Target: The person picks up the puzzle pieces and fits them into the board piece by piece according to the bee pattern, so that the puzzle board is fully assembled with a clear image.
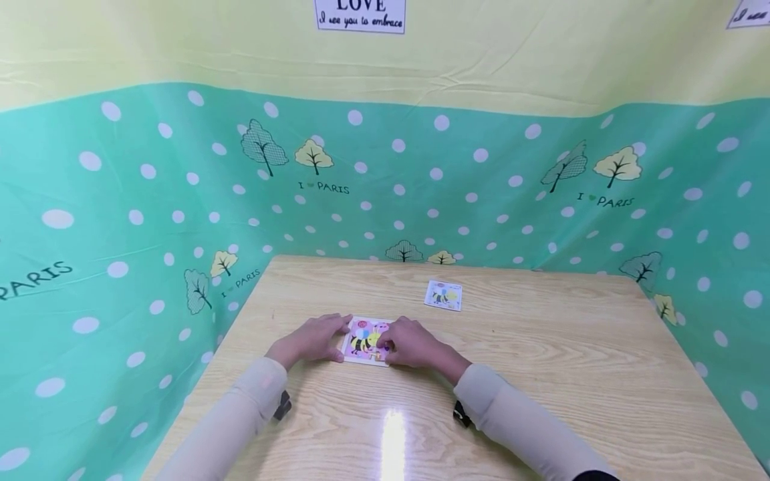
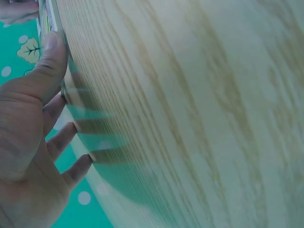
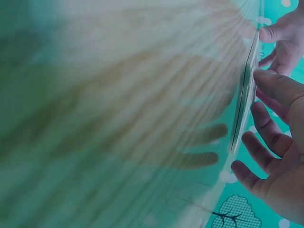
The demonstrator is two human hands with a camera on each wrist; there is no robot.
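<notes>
A flat square picture puzzle [image 1: 361, 342] with a bee on a pink ground and a white border lies on the table. My left hand [image 1: 313, 339] rests at its left side, thumb and forefinger spread along the edge. In the left wrist view, that hand's thumb [image 2: 51, 47] touches the border and the other fingers extend toward the tabletop. My right hand [image 1: 414, 344] covers the puzzle's right part, thumb and bent forefinger at its surface. In the right wrist view, its thumb [image 3: 273, 85] meets the board; whether a piece sits between the fingertips is hidden.
A small square card [image 1: 444, 295] with a similar bee picture lies farther back on the wooden table [image 1: 541, 354], right of the puzzle. A green dotted cloth [image 1: 421, 180] hangs behind and along both sides. Light glares on the table's near part.
</notes>
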